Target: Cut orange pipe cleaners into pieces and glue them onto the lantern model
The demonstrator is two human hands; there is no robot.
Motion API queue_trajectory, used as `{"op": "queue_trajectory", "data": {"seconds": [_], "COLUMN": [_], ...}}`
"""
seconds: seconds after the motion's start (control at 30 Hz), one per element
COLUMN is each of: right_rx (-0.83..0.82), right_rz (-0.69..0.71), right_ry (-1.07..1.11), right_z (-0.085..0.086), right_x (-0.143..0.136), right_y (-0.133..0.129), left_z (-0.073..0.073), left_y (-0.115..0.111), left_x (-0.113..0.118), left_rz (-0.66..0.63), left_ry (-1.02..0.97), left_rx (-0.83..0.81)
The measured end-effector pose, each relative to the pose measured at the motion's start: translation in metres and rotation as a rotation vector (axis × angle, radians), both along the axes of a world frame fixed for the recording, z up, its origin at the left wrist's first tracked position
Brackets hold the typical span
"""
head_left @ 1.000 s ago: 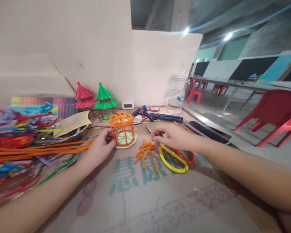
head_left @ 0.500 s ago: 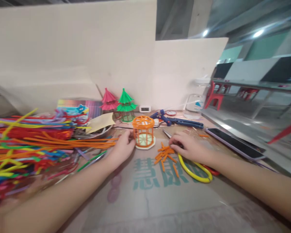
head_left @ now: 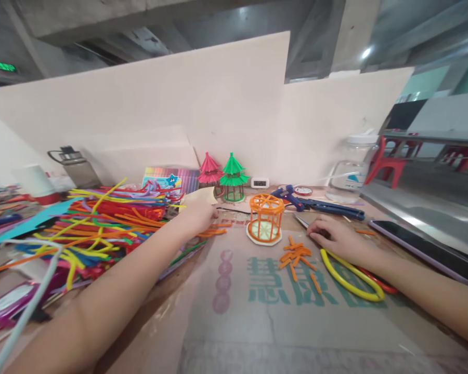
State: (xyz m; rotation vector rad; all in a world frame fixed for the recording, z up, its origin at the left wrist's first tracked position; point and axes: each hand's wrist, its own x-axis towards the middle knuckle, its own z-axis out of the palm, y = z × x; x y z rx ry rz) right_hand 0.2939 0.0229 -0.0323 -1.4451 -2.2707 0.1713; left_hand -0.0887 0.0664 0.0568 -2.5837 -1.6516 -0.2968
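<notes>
An orange pipe-cleaner cage (head_left: 265, 215) with a wheel-like top stands upright on a pale octagonal base, between my hands and touched by neither. My left hand (head_left: 197, 215) is left of it, beside a dish with pale yellow paper (head_left: 203, 197) on it; most of its fingers are hidden. My right hand (head_left: 333, 236) lies curled over the pivot of yellow-handled scissors (head_left: 353, 288), whose blades point away to the left. Several short orange pipe-cleaner pieces (head_left: 296, 254) lie in a loose pile left of the scissors.
A large heap of coloured pipe cleaners (head_left: 101, 223) covers the left. Behind stand pink (head_left: 209, 169) and green (head_left: 234, 171) pagoda-like models, a small clock (head_left: 260, 183), a blue glue gun (head_left: 290, 195), blue pliers (head_left: 331, 208) and a clear bottle (head_left: 349, 174). A phone (head_left: 421, 246) lies right.
My left hand has left the cage's side and moved left to the dish and paper. The view has swung left and up. My right hand stays at the scissors.
</notes>
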Motion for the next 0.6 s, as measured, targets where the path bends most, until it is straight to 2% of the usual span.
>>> {"op": "queue_trajectory", "data": {"seconds": [0.1, 0.17, 0.23, 0.33, 0.43, 0.6], "right_rx": [0.007, 0.008, 0.006, 0.019, 0.028, 0.041], "right_rz": [-0.006, -0.013, -0.019, -0.022, -0.020, -0.030], "right_ry": [0.000, 0.005, 0.011, 0.013, 0.017, 0.074], "right_z": [0.000, 0.001, 0.003, 0.005, 0.007, 0.009], "right_x": [-0.001, -0.001, -0.002, -0.003, -0.004, -0.006], "right_y": [0.000, -0.001, -0.002, -0.003, -0.004, -0.005], "left_z": [-0.015, -0.019, -0.016, -0.005, 0.007, 0.022], "left_y": [0.004, 0.005, 0.005, 0.000, -0.011, -0.041], "left_x": [0.002, 0.004, 0.006, 0.012, 0.023, 0.040], "left_rz": [0.036, 0.051, 0.048, 0.016, -0.139, -0.251], "left_ry": [0.148, 0.210, 0.243, 0.246, 0.174, -0.005], "left_rx": [-0.040, -0.031, -0.013, 0.057, 0.320, 0.643]}}
